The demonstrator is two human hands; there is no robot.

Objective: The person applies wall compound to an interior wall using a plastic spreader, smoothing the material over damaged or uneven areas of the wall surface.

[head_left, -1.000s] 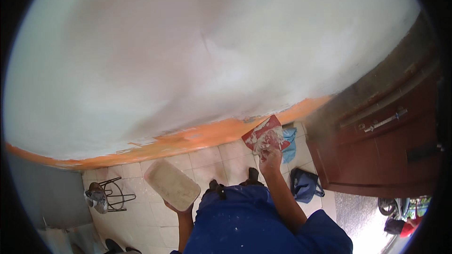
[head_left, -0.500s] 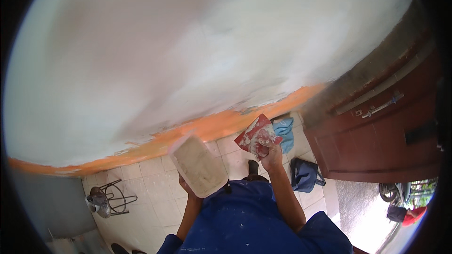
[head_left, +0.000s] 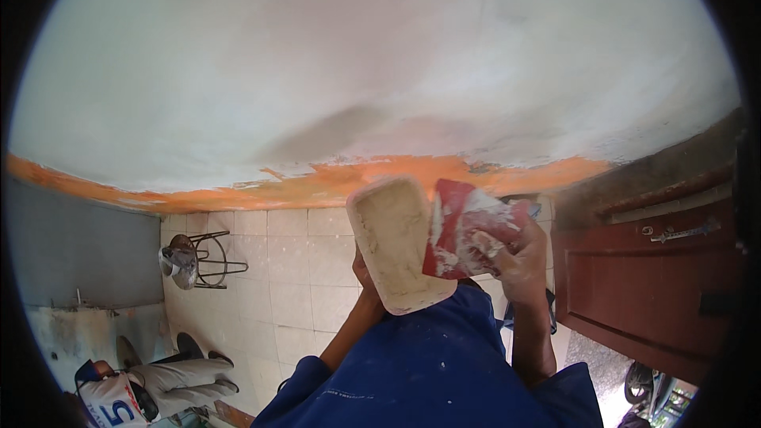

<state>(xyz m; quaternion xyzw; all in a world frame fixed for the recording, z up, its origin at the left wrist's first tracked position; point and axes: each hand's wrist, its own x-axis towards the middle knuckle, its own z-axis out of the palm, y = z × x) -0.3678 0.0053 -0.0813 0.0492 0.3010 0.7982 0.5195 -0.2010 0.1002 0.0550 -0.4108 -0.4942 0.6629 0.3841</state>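
My left hand grips a pale rectangular tub from its left side, with most of the fingers hidden beneath it. Beige putty coats the inside of the tub. In my right hand is a red flexible putty spreader, smeared with white putty, the fingers closed around it. The spreader's left edge is right at the tub's right rim; whether they touch I cannot tell. White putty also marks my right fingers.
Ahead rises a whitish wall with a ragged orange band along its foot. A round stool stands on the tiled floor to the left. Another person is at the lower left. A brown door and a motorcycle are at right.
The spreader has come in against the tub's right side and turned more upright. The tub now appears farther right. My view has swung left, bringing the other person into sight.
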